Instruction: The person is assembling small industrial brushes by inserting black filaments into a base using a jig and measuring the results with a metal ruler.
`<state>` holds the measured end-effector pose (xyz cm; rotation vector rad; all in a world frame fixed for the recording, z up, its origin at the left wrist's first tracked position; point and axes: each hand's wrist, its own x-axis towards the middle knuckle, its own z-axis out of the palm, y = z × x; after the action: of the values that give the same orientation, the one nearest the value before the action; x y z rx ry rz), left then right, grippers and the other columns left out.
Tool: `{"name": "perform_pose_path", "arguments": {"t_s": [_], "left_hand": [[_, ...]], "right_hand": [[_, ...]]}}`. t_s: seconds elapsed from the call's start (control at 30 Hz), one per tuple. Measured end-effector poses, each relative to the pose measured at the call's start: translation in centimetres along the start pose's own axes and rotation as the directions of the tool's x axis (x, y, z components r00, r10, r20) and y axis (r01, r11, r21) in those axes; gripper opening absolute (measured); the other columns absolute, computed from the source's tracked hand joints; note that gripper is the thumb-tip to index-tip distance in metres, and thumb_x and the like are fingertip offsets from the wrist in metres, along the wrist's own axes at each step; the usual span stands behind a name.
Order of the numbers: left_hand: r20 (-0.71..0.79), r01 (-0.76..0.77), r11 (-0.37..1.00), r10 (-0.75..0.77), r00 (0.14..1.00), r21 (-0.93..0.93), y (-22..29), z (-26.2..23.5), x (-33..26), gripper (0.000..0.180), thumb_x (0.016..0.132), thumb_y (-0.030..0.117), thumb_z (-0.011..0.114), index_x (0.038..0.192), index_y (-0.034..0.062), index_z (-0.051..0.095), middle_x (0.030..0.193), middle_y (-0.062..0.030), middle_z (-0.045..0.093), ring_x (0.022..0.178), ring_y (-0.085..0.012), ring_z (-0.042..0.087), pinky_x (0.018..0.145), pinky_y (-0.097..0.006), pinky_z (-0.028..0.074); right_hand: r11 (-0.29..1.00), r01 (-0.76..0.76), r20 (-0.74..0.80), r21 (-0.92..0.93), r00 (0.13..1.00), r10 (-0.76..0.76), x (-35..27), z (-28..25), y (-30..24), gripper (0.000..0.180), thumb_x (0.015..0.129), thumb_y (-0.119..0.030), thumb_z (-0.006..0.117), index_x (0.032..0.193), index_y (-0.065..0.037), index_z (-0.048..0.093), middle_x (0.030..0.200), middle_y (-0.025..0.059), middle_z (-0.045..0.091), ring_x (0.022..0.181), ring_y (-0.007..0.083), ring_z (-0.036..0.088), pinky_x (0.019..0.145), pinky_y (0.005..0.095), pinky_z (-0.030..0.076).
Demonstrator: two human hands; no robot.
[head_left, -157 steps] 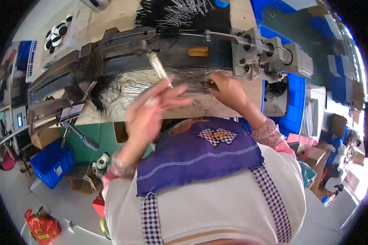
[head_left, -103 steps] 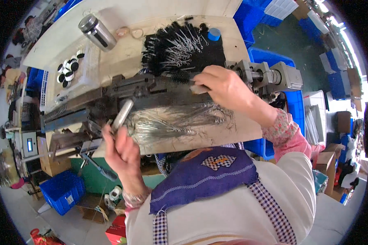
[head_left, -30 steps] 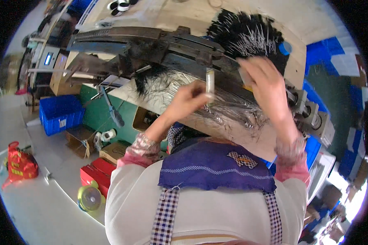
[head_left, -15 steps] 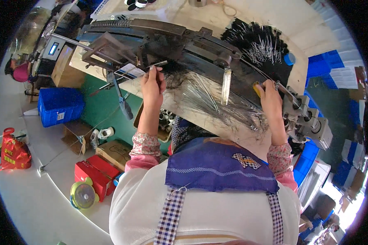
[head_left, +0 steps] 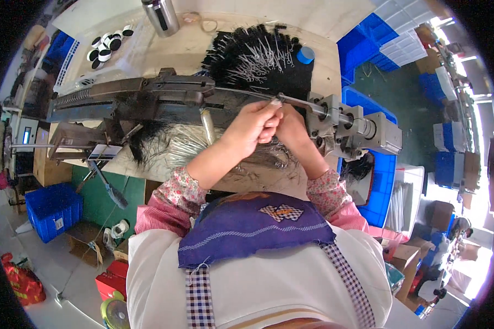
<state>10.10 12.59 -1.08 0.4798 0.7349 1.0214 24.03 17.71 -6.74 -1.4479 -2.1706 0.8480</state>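
Note:
My left hand (head_left: 252, 129) is closed, thumb and forefinger pinched at the near end of a machine's rotating-head side. What sits in that pinch is small and pale, too small to name. Against it, my right hand (head_left: 295, 129) is curled, its fingers partly hidden behind the left; its contents do not show. A thin wire (head_left: 239, 91) stretches from the dark metal rail (head_left: 181, 85) toward both hands. Just right of them is the machine's metal head (head_left: 326, 112). Below the rail lie loose metal wires (head_left: 186, 145) and black bristle fibres (head_left: 140, 145).
Beyond the rail, twisted-wire brushes (head_left: 258, 60) lie heaped on black cloth beside a blue cap (head_left: 306, 55). A steel flask (head_left: 162, 17) and a clear tray (head_left: 121, 63) with black-and-white rolls stand farther back. Blue crates (head_left: 55, 211) flank the bench.
My left hand has moved right, from the bristle fibres to beside my right hand. The view has shifted right. The yellow thing at my right hand no longer shows.

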Motion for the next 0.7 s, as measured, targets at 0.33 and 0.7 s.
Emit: {"name": "perform_pose_path", "arguments": {"t_s": [0.33, 0.7], "left_hand": [[-0.357, -0.39, 0.9, 0.435, 0.827, 0.195, -1.2, -0.9, -0.2, 0.028, 0.096, 0.029, 0.045, 0.081, 0.007, 0.05, 0.057, 0.0042, 0.036, 0.044, -0.0054, 0.03, 0.04, -0.021, 0.025], [-0.404, -0.387, 0.913, 0.406, 0.82, 0.131, -0.5, -0.7, -0.8, 0.028, 0.095, 0.027, 0.048, 0.08, 0.0053, 0.056, 0.053, 0.0034, 0.039, 0.044, -0.0047, 0.03, 0.041, -0.021, 0.023]], "right_hand": [[0.795, 0.459, 0.128, -0.397, 0.885, -0.447, -4.2, -3.8, -3.5, 0.013, 0.077, -0.008, 0.052, 0.088, -0.002, 0.052, 0.076, 0.0163, 0.057, 0.071, 0.0319, 0.061, 0.058, 0.0411, 0.05], [0.816, 0.57, 0.209, -0.093, 0.813, -0.544, 5.5, -6.3, -7.8, 0.011, 0.078, -0.008, 0.056, 0.086, 0.001, 0.058, 0.081, 0.0194, 0.062, 0.08, 0.0356, 0.061, 0.068, 0.0431, 0.047]]}}
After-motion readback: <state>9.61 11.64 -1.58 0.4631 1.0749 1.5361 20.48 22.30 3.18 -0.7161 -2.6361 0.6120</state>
